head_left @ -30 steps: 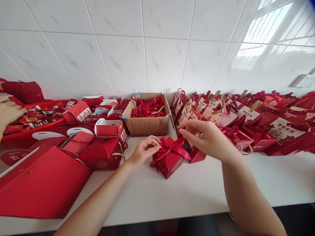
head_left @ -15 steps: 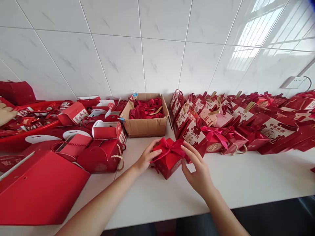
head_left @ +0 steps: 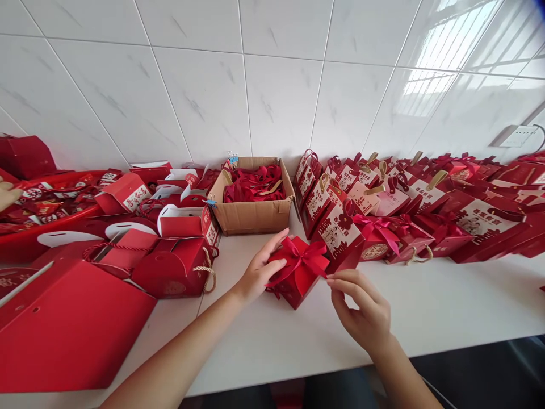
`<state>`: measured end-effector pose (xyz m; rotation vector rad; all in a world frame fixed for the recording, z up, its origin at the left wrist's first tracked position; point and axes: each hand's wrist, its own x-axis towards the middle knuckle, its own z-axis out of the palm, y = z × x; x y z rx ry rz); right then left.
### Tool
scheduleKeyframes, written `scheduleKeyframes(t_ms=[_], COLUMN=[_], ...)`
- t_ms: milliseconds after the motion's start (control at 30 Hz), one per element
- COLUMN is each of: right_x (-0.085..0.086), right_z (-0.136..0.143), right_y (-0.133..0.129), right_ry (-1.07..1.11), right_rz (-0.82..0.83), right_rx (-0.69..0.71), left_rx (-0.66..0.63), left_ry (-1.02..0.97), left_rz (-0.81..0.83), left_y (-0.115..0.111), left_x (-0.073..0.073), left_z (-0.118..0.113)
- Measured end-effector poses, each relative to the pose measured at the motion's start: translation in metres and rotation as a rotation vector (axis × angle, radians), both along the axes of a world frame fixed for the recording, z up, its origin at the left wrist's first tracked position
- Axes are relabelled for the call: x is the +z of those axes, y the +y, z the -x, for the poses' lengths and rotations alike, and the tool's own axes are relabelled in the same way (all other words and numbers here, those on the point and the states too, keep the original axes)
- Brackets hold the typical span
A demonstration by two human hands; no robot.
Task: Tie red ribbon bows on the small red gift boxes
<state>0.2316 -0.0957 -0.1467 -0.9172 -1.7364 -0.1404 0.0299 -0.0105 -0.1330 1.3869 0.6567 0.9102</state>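
A small red gift box (head_left: 293,292) with a ribbon bow (head_left: 303,258) on top stands on the white table in front of me. My left hand (head_left: 260,271) grips its left side, fingers along the back edge and thumb over the top by the ribbon. At the box's right, my right hand (head_left: 361,307) pinches the tip of one ribbon tail between thumb and fingertips. The tail runs from the bow to those fingers.
Behind the gift box is a cardboard box (head_left: 255,218) full of red ribbons. Rows of red gift bags (head_left: 340,230) line the right. Open red boxes (head_left: 170,267) crowd the left, near a red tray (head_left: 91,213) of wrapped sweets. Another person's hand (head_left: 6,193) shows at the far left.
My right hand has moved off the box's side, down and right, and now pinches a ribbon tail. My left hand stays at the box.
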Motion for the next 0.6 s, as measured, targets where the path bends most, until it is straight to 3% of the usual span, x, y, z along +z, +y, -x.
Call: scheduleKeyframes(t_ms=[167, 267, 433, 600], right_x=[-0.007, -0.003, 0.037, 0.079], right_z=[-0.015, -0.027, -0.035, -0.021], right_y=[-0.008, -0.012, -0.003, 0.028], right_ry=[-0.054, 0.042, 0.134, -0.103], right_rz=[0.024, 0.031, 0.118, 0.386], right_rx=[0.105, 0.177, 0.172, 0.337], left_rx=[0.016, 0.010, 0.002, -0.019], left_ry=[0.043, 0.067, 0.085, 0.095], left_rz=[-0.002, 0.017, 0.030, 0.000], left_y=[-0.001, 0.000, 0.000, -0.002], left_x=[0.004, 0.005, 0.008, 0.010], left_z=[-0.002, -0.001, 0.000, 0.001])
